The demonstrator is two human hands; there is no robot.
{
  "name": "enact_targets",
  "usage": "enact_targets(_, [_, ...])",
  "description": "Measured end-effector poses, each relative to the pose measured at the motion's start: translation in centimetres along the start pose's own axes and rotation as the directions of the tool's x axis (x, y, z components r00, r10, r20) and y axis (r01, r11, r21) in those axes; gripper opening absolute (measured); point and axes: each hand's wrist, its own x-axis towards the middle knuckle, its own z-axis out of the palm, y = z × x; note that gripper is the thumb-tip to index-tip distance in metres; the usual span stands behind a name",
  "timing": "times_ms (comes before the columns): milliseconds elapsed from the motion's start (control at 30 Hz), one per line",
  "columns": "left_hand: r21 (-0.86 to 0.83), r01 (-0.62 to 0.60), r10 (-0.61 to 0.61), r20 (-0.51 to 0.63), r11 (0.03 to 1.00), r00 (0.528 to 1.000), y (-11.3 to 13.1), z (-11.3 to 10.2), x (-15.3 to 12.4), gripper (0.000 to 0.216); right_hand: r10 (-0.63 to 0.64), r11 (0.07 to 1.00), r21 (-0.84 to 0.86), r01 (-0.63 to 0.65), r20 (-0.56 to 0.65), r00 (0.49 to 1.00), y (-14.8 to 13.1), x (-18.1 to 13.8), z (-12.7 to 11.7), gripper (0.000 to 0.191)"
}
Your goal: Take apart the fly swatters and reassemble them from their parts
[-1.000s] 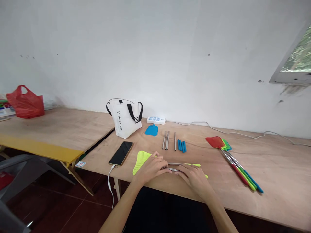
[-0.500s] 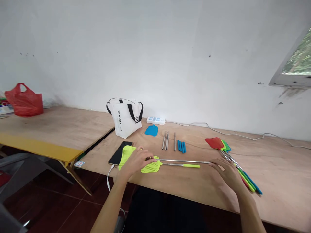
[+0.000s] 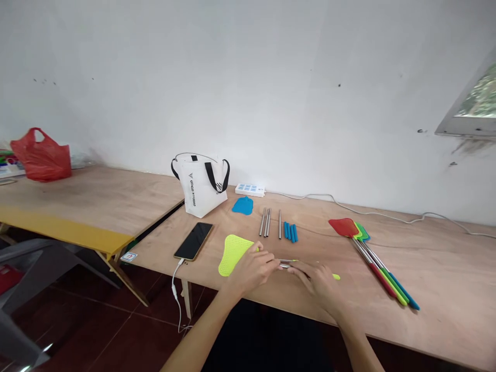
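A yellow-green fly swatter head (image 3: 235, 252) lies beside my left hand (image 3: 252, 267), whose fingers are closed around the base of its metal rod. My right hand (image 3: 316, 280) is close by on the right, its fingers closed on the short stretch of rod (image 3: 284, 265) between the hands. Past my right hand a yellow-green handle end (image 3: 336, 277) shows; which swatter it belongs to I cannot tell. The head of the second yellow-green swatter is hidden. Behind my hands lie several metal tubes (image 3: 267, 223), several blue grips (image 3: 290, 232) and a blue swatter head (image 3: 243, 205).
Several assembled swatters with red and green heads (image 3: 344, 227) lie at the right. A phone (image 3: 194, 241) on a white cable is at the left. A white bag (image 3: 201, 188) and a power strip (image 3: 250, 190) stand by the wall. The front table edge (image 3: 279, 306) is near me.
My hands have come together from far apart, and the rod between them is much shorter. The held swatter head has moved right, off the phone. A yellow-green handle end now shows farther right.
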Motion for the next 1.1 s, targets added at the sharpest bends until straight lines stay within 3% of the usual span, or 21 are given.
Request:
enact_targets(100, [-0.034, 0.0, 0.0, 0.012, 0.999, 1.0, 0.0, 0.3, -0.2, 0.037, 0.003, 1.0, -0.014, -0.002, 0.015, 1.0, -1.9, 0.5, 1.4, 0.042])
enact_targets(233, [-0.088, 0.014, -0.012, 0.022, 0.996, 1.0, -0.9, 0.0, -0.9, 0.04, 0.013, 1.0, -0.027, -0.012, 0.049, 0.999, -2.5, 0.7, 1.1, 0.042])
enact_targets(433, [-0.139, 0.033, -0.031, 0.015, 0.99, 0.999, -0.7, 0.0, -0.7, 0.039, -0.011, 0.991, -0.134, 0.004, -0.052, 0.999, -3.7, 0.5, 1.2, 0.045])
enact_targets(667, [-0.132, -0.015, 0.008, -0.056, 0.991, 0.998, -0.3, -1.0, -0.6, 0.033, -0.174, 0.949, -0.291, 0.119, -0.173, 0.97, -3.8, 0.3, 0.9, 0.055])
enact_targets(800, [-0.104, -0.028, 0.021, -0.072, 0.994, 0.997, -0.5, -1.3, -0.6, 0.035, -0.209, 0.927, -0.349, 0.137, -0.177, 0.962, -3.7, 0.4, 1.0, 0.06])
enact_targets(933, [-0.119, -0.009, -0.001, -0.089, 0.993, 0.996, -1.4, -2.5, -0.9, 0.037, -0.143, 0.945, -0.312, 0.096, -0.134, 0.981, -1.2, 0.0, 0.4, 0.059])
enact_targets(1100, [-0.177, 0.099, -0.111, -0.058, 0.979, 0.992, -3.5, -4.8, -2.0, 0.04, -0.012, 0.991, -0.136, -0.003, -0.108, 0.994, 5.5, -1.9, -2.8, 0.06])
